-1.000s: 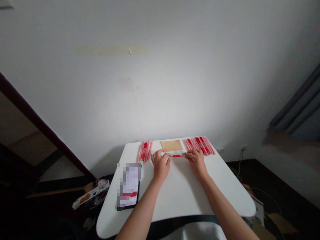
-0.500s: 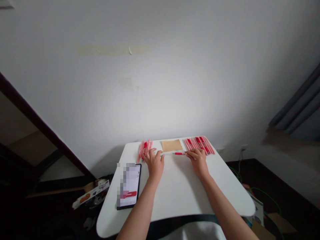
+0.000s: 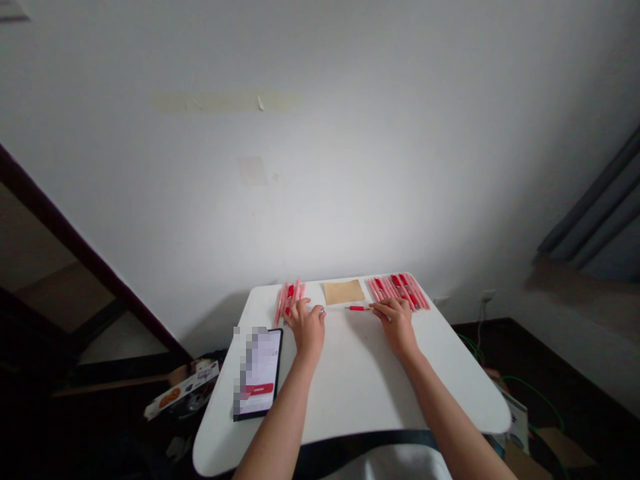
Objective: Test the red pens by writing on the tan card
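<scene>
My right hand (image 3: 397, 321) rests on the white table (image 3: 360, 380) and pinches the end of a thin pen piece with a red grip (image 3: 357, 308), which points left. My left hand (image 3: 306, 325) lies with curled fingers against a small pile of pink and red pens (image 3: 289, 300) at the far left of the table. What those fingers hold is hidden. A larger row of pink and red pens (image 3: 399, 291) lies just beyond my right hand. Between the two piles sits a brown paper square (image 3: 343, 292).
A phone (image 3: 259, 372) with a lit screen lies near the table's left edge. A white wall rises right behind the table. On the dark floor to the left lies a printed box (image 3: 181, 395); green cables (image 3: 520, 387) run on the right.
The two hands held one pen between them. My left hand has since drawn away to the left, over to the left pile, while the right keeps the red-grip piece in place.
</scene>
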`<state>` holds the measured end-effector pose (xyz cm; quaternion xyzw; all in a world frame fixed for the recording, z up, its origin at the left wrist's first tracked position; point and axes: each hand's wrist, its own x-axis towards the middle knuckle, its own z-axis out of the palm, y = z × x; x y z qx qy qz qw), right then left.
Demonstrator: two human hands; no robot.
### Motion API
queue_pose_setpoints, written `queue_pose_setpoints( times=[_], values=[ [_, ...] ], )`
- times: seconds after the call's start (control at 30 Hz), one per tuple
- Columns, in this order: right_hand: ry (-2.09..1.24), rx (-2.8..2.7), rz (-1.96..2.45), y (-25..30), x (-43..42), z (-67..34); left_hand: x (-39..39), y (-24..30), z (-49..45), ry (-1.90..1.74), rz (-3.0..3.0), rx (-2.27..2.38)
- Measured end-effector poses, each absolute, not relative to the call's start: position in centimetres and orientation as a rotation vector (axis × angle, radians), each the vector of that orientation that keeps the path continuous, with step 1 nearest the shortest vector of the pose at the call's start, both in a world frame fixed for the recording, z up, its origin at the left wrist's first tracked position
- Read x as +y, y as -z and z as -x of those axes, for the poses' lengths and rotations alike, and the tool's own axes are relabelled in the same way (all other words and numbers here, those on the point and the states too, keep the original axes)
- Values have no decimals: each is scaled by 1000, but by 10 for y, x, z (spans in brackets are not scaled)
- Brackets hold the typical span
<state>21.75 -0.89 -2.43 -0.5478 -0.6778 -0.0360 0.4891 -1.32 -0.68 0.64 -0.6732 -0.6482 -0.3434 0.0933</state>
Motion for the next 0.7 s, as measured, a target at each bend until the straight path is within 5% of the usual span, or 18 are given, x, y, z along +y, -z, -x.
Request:
queue_pose_setpoints(
  times=[0.7],
  values=[
    [76, -1723, 1320, 24, -10, -214, -7, -11, 9, 1272, 2033, -1931]
  ],
)
